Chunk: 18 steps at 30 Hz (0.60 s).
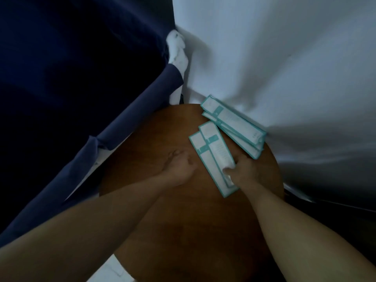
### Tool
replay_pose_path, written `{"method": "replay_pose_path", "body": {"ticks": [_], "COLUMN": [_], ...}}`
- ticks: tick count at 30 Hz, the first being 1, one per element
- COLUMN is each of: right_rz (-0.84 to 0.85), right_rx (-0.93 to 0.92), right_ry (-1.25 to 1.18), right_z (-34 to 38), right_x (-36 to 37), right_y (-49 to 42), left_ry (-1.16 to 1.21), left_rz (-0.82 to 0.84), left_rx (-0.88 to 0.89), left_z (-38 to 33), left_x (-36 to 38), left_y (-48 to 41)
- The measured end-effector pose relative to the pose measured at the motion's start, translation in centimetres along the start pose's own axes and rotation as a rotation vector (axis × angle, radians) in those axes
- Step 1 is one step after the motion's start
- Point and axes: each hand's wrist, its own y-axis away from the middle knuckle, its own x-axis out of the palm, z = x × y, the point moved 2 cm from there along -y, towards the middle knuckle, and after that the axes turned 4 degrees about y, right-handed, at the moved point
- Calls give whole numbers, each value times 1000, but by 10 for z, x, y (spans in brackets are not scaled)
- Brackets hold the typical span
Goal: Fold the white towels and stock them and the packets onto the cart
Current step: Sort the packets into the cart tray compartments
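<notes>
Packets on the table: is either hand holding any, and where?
Right hand grips the nearer packets at their near end; left hand holds nothing.

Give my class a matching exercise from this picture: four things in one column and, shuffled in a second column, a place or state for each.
Things
1. left hand
2. right hand
3. far stack of packets
4. navy cloth

Places or states
A. beside the table, on the picture's left
B. grips the near packets
C. rests on the bare wood, holding nothing
D. at the table's far edge, against the white sheet

Pairs: 1-C, 2-B, 3-D, 4-A
</notes>
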Motion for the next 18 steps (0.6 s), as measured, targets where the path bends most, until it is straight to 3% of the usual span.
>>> {"method": "replay_pose_path", "body": {"ticks": [6, 9, 12, 15, 18], "right_rz": [117, 103, -12, -95, -36], "right_rx": [-13, -88, -72, -5, 25], "right_ry": [-180, 0, 231, 228, 180], "right_z": [-6, -2, 5, 10, 12], "right_x": [13, 22, 33, 40, 41], "right_y": [5, 15, 28, 34, 33], "left_ry": [14, 18, 21, 25, 26], "left_rz": [-12, -35, -32, -3, 0], "left_rx": [-10, -17, -45, -70, -84], "left_z": [-2, 1, 8, 18, 27], "left_x": [-3, -4, -2, 2, 5], "left_y": [0, 1, 5, 8, 10]}}
